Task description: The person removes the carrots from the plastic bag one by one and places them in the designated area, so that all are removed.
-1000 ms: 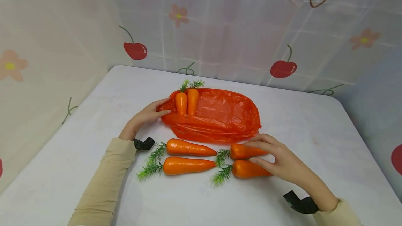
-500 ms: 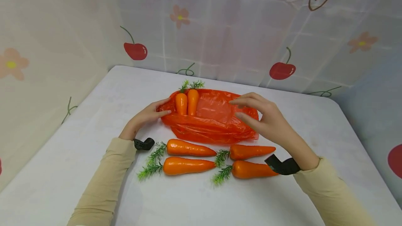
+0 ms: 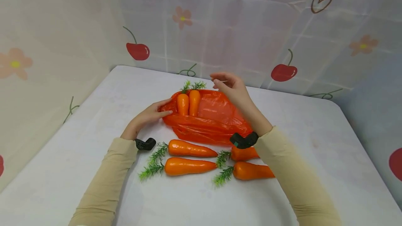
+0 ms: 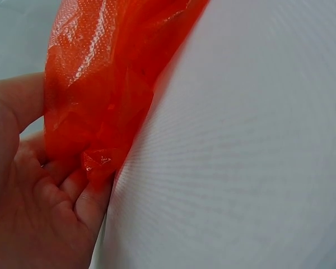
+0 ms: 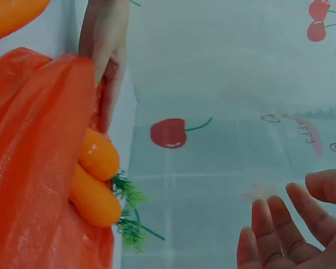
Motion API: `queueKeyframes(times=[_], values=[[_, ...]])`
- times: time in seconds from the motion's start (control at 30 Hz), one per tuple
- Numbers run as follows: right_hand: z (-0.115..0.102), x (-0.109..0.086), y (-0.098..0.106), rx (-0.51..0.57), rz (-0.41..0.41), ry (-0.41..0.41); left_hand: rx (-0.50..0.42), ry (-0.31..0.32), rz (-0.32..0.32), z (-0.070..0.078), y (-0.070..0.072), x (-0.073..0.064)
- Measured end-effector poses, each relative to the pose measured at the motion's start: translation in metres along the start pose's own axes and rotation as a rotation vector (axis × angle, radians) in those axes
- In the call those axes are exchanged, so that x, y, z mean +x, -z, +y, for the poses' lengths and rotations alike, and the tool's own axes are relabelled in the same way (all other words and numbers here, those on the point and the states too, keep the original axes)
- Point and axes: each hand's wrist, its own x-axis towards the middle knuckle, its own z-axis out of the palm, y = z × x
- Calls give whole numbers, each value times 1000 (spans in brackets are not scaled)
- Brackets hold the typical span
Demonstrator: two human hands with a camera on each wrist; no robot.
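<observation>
In the head view, the left hand (image 3: 150, 115) grips the left end of the red bag (image 3: 207, 129), thumb on the near side, index finger on the far side. The right hand (image 3: 233, 89) hovers over the bag's far rim, thumb parted from loosely bent fingers. The left bagged carrot (image 3: 183, 104) and right bagged carrot (image 3: 194, 102) lie side by side, long axes running near to far, leaves pointing away past the rim, lower ends hidden. On the desk (image 3: 201, 201), before the bag, the back left carrot (image 3: 190, 148), front left carrot (image 3: 188, 166), back right carrot (image 3: 242, 153) and front right carrot (image 3: 251, 171) lie crosswise, leaves to the left; the right pair's tips are behind the right sleeve (image 3: 292, 170).

In the left wrist view, the left fingers curl round a fold of the bag.

In the right wrist view, the right fingers are released, slightly curved and empty; both bagged carrots' thick ends show at the bag's mouth.
</observation>
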Motion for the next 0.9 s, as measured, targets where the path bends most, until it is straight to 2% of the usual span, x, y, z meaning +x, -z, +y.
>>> queueKeyframes(times=[0.17,0.3,0.43,0.63,0.9], values=[[23,17,-20,47,-10,-237,11,5,-5,13,-1,-7],[41,25,-39,133,-16,-339,13,12,-8,15,-1,-8],[55,29,-60,158,2,-388,1,14,-10,14,-1,-8],[74,34,-86,63,52,-506,7,8,-5,13,-1,-7],[90,39,-98,-73,62,-497,2,6,-6,12,0,-7]])
